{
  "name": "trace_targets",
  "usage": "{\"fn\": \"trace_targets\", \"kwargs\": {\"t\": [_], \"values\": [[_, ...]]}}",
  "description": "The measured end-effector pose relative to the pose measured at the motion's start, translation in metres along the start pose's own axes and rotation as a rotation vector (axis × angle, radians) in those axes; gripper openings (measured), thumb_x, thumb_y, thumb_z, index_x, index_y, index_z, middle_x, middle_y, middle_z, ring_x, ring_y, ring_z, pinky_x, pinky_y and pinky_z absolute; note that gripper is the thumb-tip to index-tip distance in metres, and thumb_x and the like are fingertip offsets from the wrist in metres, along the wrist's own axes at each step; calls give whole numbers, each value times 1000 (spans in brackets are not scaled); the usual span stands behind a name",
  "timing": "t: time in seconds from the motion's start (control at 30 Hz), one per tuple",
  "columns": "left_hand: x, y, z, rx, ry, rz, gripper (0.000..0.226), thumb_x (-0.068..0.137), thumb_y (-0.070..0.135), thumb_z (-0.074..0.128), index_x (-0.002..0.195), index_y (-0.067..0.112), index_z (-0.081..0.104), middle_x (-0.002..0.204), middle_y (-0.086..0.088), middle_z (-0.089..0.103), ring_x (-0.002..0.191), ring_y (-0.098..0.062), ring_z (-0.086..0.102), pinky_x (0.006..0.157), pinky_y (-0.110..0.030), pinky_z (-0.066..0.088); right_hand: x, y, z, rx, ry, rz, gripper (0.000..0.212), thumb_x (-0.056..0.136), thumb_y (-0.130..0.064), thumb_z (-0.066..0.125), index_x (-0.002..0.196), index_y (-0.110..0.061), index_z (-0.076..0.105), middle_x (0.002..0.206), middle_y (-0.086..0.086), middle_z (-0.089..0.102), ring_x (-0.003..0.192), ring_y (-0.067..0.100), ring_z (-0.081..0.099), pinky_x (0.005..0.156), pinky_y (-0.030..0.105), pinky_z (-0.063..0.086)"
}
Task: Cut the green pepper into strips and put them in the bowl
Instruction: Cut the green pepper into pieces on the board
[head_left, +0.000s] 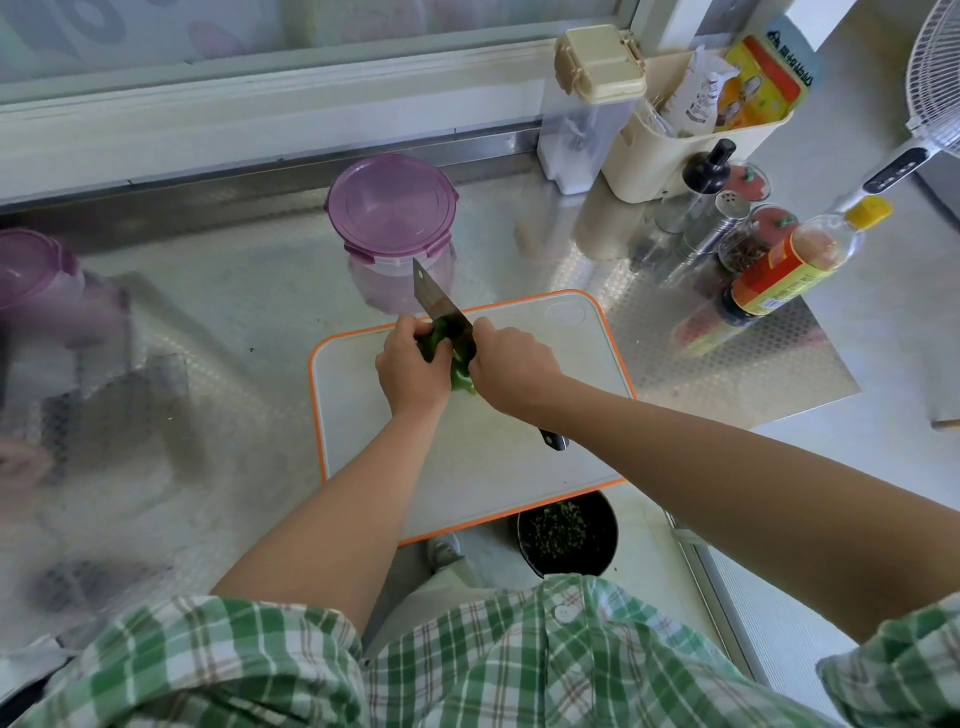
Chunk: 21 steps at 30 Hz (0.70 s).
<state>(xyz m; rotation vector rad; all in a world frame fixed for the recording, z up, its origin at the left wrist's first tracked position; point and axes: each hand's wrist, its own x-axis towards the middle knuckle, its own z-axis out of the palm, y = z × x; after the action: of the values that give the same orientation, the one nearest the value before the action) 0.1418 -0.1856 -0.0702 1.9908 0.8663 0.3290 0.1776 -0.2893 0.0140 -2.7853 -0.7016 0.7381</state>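
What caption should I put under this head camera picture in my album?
The left hand steadies a green pepper on the cutting board while the right hand cuts it with a knife.

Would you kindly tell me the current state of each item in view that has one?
green pepper: on the cutting board, held by the left hand, blade against it.
knife: gripped by the right hand, tip pointing away from the person.
purple-lidded container: lid on.
cream-lidded container: lid shut.
sauce bottle: upright, yellow cap on.
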Motion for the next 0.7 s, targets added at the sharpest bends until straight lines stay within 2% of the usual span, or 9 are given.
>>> {"fn": "trace_targets", "kwargs": {"t": [0.07,0.17,0.3,0.43,0.57,0.7], "values": [[1,1,-1,-12,9,-7,15,81,12,67,94,10,60,94,0,67,88,-27,60,85,-42,46,1,-3,0,-4,-5,1,14,96,-14,38,109,-11,41,86,6,44,74,28,43,61,34,30],[2,1,-3,-17,19,-22,13,83,11,66,94,10,60,94,-1,67,89,-26,60,78,-33,45,-5,1,-2,-27,-22,-4,11,95,-14,39,105,-12,39,85,5,44,75,27,44,62,34,31],[3,0,-1,4,8,-8,14,82,12,66,95,10,60,96,-4,68,90,-28,60,83,-40,47,-4,3,3,-38,-1,6,13,96,-14,39,108,-10,40,82,4,43,73,26,45,58,33,30],[3,-1,-3,0,19,-4,15,82,11,63,97,9,61,97,-2,68,91,-25,60,76,-31,43,2,0,17,-8,1,17,20,95,-10,37,114,-9,39,83,6,45,73,28,45,61,34,32],[2,-1,-5,-30,25,-10,15,84,10,62,98,9,60,98,0,67,92,-25,60,78,-33,44,-2,5,21,-4,22,12,5,95,-12,37,97,-14,33,81,6,46,70,28,44,61,34,32],[2,-2,-6,-57,32,-29,15,86,10,60,101,9,59,96,2,64,92,-22,60,76,-29,42,1,4,28,-9,26,15,5,95,-11,36,98,-14,32,81,6,46,71,28,46,62,34,34]]}}
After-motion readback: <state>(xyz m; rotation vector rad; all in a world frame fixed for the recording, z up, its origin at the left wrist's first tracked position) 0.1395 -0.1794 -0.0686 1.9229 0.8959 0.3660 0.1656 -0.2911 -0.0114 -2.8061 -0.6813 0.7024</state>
